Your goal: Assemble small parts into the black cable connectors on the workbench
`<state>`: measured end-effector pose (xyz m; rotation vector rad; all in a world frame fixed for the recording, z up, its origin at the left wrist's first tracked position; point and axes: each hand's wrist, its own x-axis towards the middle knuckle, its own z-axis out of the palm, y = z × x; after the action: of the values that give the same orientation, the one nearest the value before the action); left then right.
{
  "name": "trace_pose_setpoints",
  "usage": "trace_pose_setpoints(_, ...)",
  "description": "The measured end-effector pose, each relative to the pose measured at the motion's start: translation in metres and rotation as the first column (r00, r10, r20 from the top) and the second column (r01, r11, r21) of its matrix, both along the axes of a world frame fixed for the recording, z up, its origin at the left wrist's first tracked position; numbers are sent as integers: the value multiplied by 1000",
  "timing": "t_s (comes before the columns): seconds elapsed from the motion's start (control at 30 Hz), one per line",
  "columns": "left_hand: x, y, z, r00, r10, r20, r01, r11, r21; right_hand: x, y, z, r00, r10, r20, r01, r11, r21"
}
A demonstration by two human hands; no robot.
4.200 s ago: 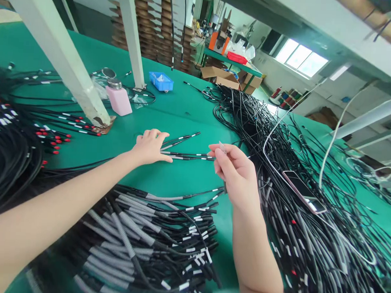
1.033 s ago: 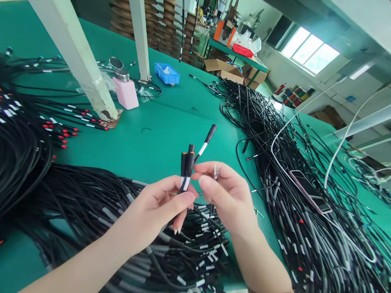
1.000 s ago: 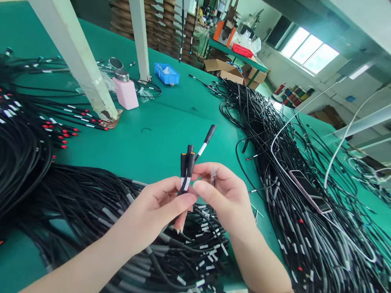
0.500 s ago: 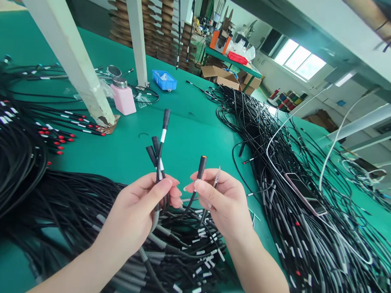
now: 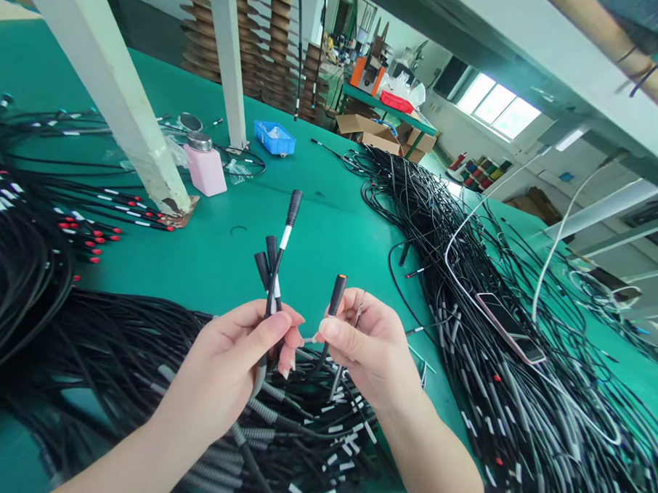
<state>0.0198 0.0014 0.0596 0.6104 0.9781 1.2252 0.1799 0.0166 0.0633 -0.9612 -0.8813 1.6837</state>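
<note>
My left hand [image 5: 231, 366] is closed around three black cable ends [image 5: 277, 259] that stand upright, one with a white band reaching higher than the others. My right hand [image 5: 368, 346] pinches a single black connector with an orange tip [image 5: 338, 294] between thumb and forefinger. A thin metal tool [image 5: 359, 313] is also tucked in that hand. Both hands hover above a heap of black cables with grey sleeves and white labels [image 5: 277, 426] at the near edge of the green table [image 5: 220, 249].
A big tangle of black cables [image 5: 469, 282] covers the right side, with a phone [image 5: 508, 327] lying on it. Red-tipped cables [image 5: 62, 220] lie at left. A white post [image 5: 112, 92], pink dispenser bottle [image 5: 204, 165] and blue tray [image 5: 273, 137] stand farther back.
My left hand lifted the cable ends from the table and brought them up close. My right hand drew the orange-tipped connector out of the bunch, so the hands now hold separate ends.
</note>
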Motion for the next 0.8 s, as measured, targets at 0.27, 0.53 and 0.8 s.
trace_pose_setpoints(0.27,-2,1,-3,1000,-22,14,22,1000,-2,1,-2,1,998,23,-61,-22,1000,17)
trace_pose_setpoints(0.53,-4,1,-2,998,-55,31,56,998,-37,0,-8,5,995,74,-64,-71,996,46)
trace_pose_setpoints(0.8,-12,4,-17,984,-159,81,161,987,-14,-2,-11,1,994,92,-51,-93,995,-33)
